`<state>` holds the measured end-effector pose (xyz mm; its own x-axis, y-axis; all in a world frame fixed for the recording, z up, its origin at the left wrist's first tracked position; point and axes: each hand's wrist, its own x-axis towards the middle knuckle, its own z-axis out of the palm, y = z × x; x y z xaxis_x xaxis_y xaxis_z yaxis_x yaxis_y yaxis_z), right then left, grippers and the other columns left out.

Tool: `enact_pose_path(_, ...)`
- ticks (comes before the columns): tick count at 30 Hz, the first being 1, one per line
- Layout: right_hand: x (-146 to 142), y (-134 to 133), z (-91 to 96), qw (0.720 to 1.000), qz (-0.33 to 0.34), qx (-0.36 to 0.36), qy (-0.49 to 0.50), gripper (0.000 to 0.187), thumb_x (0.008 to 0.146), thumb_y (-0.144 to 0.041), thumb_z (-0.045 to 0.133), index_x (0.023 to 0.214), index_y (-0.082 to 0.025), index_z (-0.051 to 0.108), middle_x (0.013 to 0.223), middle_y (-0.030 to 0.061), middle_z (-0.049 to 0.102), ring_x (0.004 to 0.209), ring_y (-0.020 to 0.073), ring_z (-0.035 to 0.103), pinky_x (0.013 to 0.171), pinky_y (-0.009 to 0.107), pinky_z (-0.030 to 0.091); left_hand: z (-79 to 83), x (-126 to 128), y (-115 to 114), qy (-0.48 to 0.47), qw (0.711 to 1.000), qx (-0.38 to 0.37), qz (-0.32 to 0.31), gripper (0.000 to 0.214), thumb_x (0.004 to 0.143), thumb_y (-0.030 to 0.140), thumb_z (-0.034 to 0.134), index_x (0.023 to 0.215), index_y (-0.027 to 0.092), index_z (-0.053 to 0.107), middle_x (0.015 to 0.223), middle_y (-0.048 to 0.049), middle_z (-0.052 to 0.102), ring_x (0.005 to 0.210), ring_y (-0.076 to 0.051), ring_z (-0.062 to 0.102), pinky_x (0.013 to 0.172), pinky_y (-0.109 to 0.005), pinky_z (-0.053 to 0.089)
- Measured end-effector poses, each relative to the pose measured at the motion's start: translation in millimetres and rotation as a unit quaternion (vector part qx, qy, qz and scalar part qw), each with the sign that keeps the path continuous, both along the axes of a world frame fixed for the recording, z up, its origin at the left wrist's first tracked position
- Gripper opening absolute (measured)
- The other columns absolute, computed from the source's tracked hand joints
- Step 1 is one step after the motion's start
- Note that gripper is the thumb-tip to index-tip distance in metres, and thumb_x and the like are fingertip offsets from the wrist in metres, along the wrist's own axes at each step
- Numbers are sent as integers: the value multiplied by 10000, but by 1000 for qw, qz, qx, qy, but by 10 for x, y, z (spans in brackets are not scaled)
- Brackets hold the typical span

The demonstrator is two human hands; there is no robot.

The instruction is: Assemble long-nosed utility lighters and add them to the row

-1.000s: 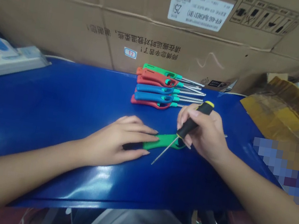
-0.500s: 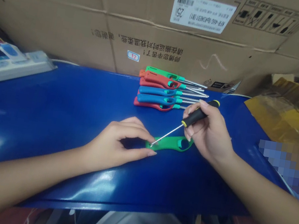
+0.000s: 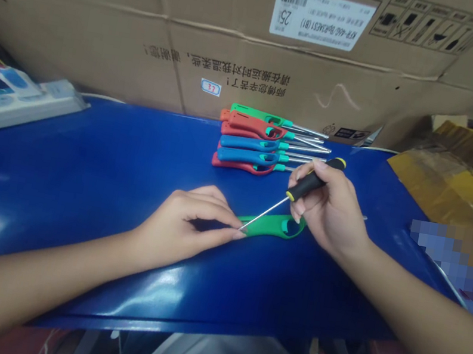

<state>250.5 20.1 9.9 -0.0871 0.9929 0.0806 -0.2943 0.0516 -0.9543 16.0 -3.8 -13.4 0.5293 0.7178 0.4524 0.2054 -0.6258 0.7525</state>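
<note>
A green long-necked gas lighter (image 3: 267,225) lies flat on the blue table, its handle end toward my left hand (image 3: 193,221). My left thumb and forefinger are closed around that end, which they mostly hide. My right hand (image 3: 333,208) grips a black and yellow screwdriver (image 3: 308,183) at a slant. Its thin shaft runs down to the left, and the tip meets the lighter's end between my left fingertips. Whether a screw sits under the tip is hidden. The lighter's nozzle end is covered by my right hand.
Several red, blue and green lighters (image 3: 246,157) lie in a stack behind my hands. A large cardboard box (image 3: 103,52) walls off the back of the table (image 3: 93,189). At left lies a white power strip (image 3: 16,110); at right, a taped brown package (image 3: 459,172).
My left thumb and forefinger have drawn together over the lighter's end, around the screwdriver tip. The screwdriver and my right hand have shifted very slightly left.
</note>
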Motion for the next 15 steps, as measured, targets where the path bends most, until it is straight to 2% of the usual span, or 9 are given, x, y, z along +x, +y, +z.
enact_pose_path(5, 6, -20, 35, 999, -6, 28, -21, 355, 778, -480, 785, 670, -169, 653, 675, 16, 645, 390, 100, 535, 346, 244, 457, 0, 0, -2, 14, 1000, -12, 1, 63, 891, 225, 774, 922, 224, 829, 828, -36, 809, 766, -167, 700, 748, -298, 592)
enact_pose_path(10, 59, -26, 65, 996, 33, 76, -43, 283, 825, -444, 761, 735, -191, 672, 719, 11, 646, 427, 128, 579, 374, 278, 498, -21, 4, -18, 15, 999, -33, -7, 59, 885, 217, 780, 912, 220, 833, 803, -36, 798, 742, -163, 689, 709, -288, 577)
enact_pose_path(12, 80, -46, 100, 993, 58, 87, -53, 264, 829, -452, 764, 802, -205, 673, 737, 10, 654, 449, 130, 584, 369, 261, 470, -28, 10, -29, 16, 999, -39, -13, 60, 883, 206, 780, 909, 219, 832, 799, -35, 796, 734, -161, 687, 702, -287, 572)
enact_pose_path(15, 98, -126, 172, 990, 83, 90, -64, 332, 774, -488, 815, 890, -238, 629, 757, 11, 672, 471, 119, 559, 359, 214, 369, -23, 22, -51, 23, 999, -43, -24, 60, 885, 204, 775, 901, 219, 831, 794, -34, 795, 725, -159, 685, 708, -289, 572)
